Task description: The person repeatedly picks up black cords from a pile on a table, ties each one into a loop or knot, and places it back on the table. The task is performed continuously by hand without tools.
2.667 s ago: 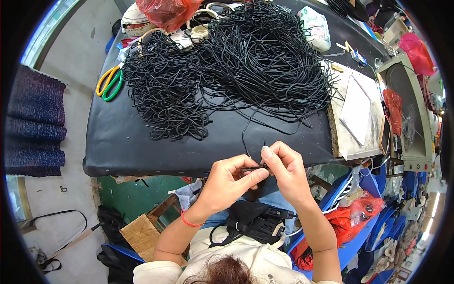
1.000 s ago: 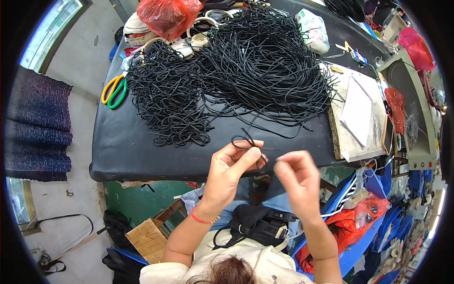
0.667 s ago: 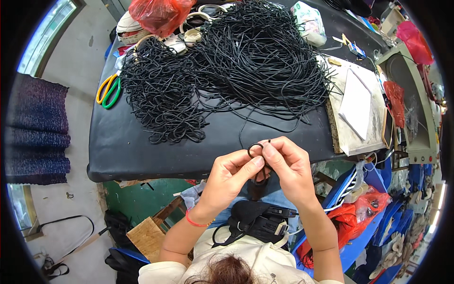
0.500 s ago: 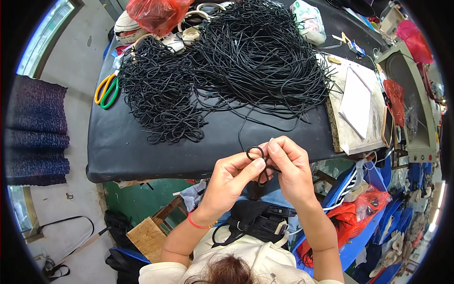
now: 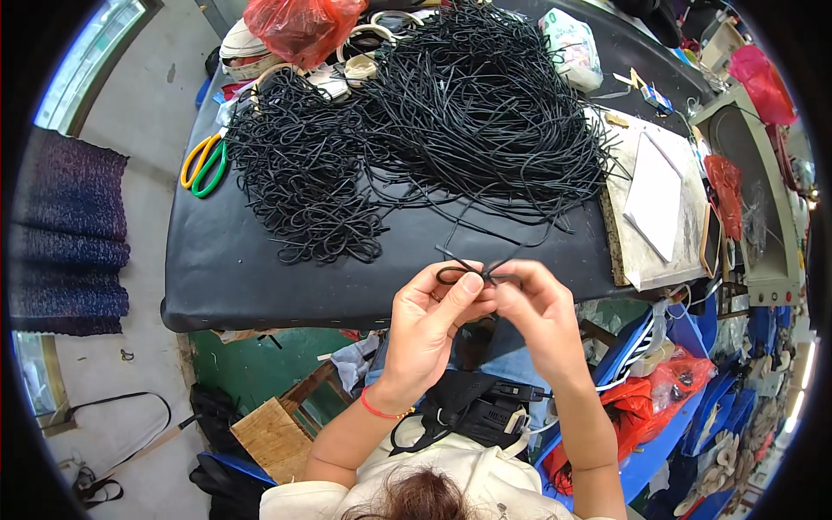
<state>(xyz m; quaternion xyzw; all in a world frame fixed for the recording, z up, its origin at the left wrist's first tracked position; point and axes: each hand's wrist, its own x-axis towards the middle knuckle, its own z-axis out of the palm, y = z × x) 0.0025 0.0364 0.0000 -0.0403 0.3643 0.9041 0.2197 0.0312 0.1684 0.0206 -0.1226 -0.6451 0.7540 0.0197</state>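
My left hand (image 5: 431,325) and my right hand (image 5: 539,316) meet in front of the near edge of a black table (image 5: 260,277). Together they pinch one black cord (image 5: 468,270), which forms a small loop above my left thumb, its ends sticking up toward the table. A large heap of loose black cords (image 5: 485,113) lies at the middle and back of the table. A second heap of looped or knotted black cords (image 5: 299,178) lies to the left of it.
Yellow-and-green scissors (image 5: 202,165) lie at the table's left edge. A red plastic bag (image 5: 299,26) and tape rolls (image 5: 364,52) sit at the back. A board with white paper (image 5: 654,195) lies on the right. Blue crates and red bags (image 5: 659,381) stand below right.
My right hand came back to the left hand after pulling away. The cord between them has been drawn from an open ring into a smaller loop pinched by both hands.
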